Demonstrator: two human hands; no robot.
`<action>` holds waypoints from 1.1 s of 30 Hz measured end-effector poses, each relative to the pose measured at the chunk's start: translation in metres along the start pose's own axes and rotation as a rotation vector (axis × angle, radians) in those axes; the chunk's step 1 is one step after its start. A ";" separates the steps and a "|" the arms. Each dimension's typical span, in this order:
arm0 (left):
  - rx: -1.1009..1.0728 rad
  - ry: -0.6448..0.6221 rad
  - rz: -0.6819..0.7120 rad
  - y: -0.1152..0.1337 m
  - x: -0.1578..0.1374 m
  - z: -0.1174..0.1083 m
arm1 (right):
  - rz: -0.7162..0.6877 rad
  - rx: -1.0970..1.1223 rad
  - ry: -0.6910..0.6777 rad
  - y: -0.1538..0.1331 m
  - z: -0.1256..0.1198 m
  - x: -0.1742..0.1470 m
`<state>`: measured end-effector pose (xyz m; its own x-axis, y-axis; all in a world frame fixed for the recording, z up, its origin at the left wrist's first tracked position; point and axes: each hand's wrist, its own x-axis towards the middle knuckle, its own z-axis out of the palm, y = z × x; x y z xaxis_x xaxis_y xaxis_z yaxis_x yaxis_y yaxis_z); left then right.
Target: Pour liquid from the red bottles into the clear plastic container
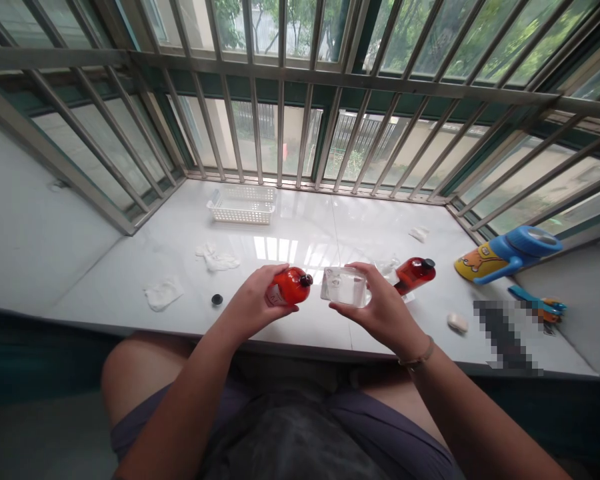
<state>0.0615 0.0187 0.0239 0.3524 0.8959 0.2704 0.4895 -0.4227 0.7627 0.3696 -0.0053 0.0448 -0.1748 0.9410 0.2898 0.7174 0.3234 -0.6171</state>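
Observation:
My left hand [250,293] is closed around a red-orange bottle [289,287] with a pale label. The bottle's dark, narrow neck points right, towards a clear rectangular container [345,287]. That container is gripped between the thumb and fingers of my right hand [383,303], a small gap apart from the bottle. Just beyond my right hand, a second red bottle [414,275] with a black top lies tilted beside some crumpled clear plastic [387,269]. A small round black cap [217,300] rests on the white surface, left of my left hand.
A white perforated basket [243,205] stands near the barred window. Crumpled white tissues [163,293] lie at the left. On the right are a blue and yellow flask [505,255], a small beige item [457,324], a blue strap [527,297] and a blurred-out dark object [505,340].

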 end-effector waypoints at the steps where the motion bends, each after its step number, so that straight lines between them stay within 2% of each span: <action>1: 0.012 0.000 0.012 0.002 0.000 0.000 | -0.022 -0.013 0.002 -0.002 -0.001 0.001; 10: 0.030 -0.011 0.057 0.016 0.002 0.005 | -0.194 -0.108 0.040 -0.013 -0.004 0.008; 15: 0.021 -0.011 0.043 0.017 0.001 0.006 | -0.238 -0.137 0.036 -0.015 -0.007 0.009; 21: 0.010 -0.009 0.023 0.016 0.000 0.007 | -0.244 -0.150 0.021 -0.019 -0.009 0.011; 27: -0.032 0.008 -0.027 0.014 -0.005 0.007 | -0.174 -0.114 0.051 -0.021 -0.011 0.009; 33: -0.153 -0.005 0.009 0.029 -0.022 -0.003 | -0.124 -0.084 0.094 -0.024 -0.013 0.001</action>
<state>0.0653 -0.0128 0.0423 0.3605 0.8913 0.2752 0.3594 -0.4049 0.8408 0.3609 -0.0134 0.0690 -0.2046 0.8796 0.4296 0.7485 0.4234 -0.5104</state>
